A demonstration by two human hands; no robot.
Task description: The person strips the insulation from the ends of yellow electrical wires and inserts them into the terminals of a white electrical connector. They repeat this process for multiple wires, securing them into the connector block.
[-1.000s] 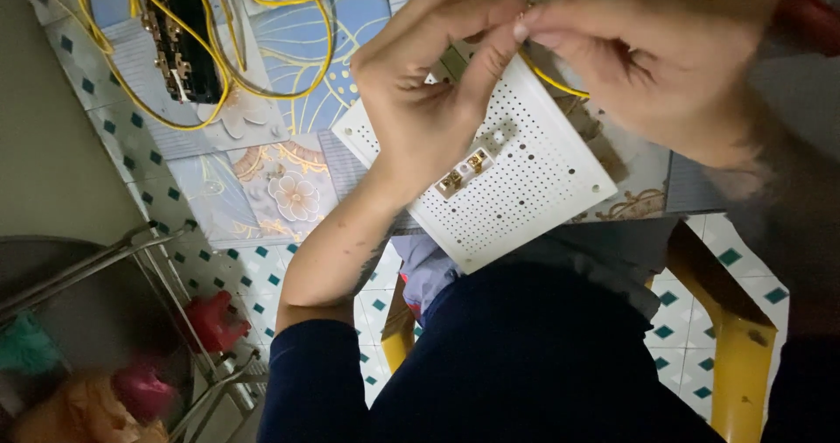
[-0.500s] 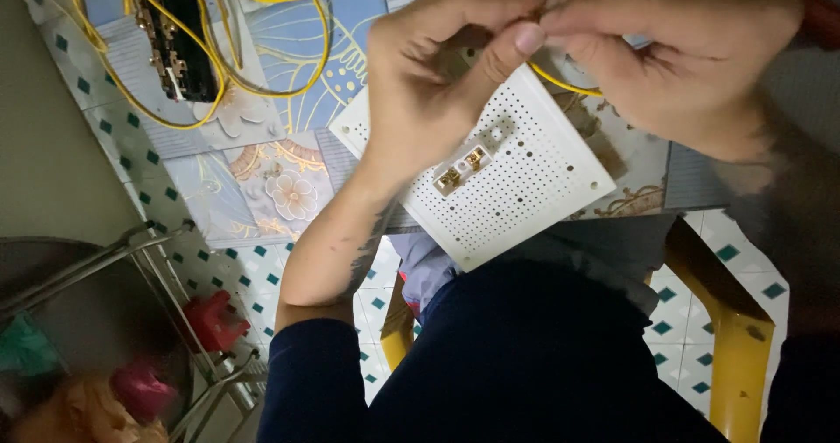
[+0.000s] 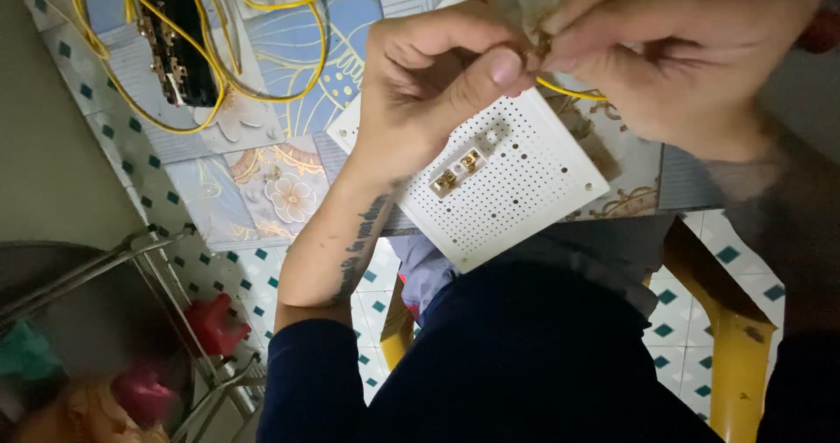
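Your hands have drifted up toward 12 o'clock over the last moment, and the work now sits right at the top edge of view. Your left hand [image 3: 433, 84] pinches thumb against forefinger on the end of a yellow wire [image 3: 569, 88], and your right hand [image 3: 691, 53] meets it from 2 o'clock, fingers closed in a narrow grip on the same small joint (what exactly sits between the fingertips is too hidden to tell). The pinch looks tighter and more settled than before, so you seem to be in the middle of fine work on the wire end, not placing anything yet.

Below the hands, the white perforated board [image 3: 516, 189] lies tilted on the patterned surface [image 3: 262, 180], unmoved, with a small strip of brass terminals [image 3: 457, 172] near its middle. At 10 o'clock a black component [image 3: 179, 45] sits inside loops of more yellow wire [image 3: 157, 119]. A metal rack [image 3: 166, 277] stands at 8 o'clock, well apart. Your own fingers hide the joint.
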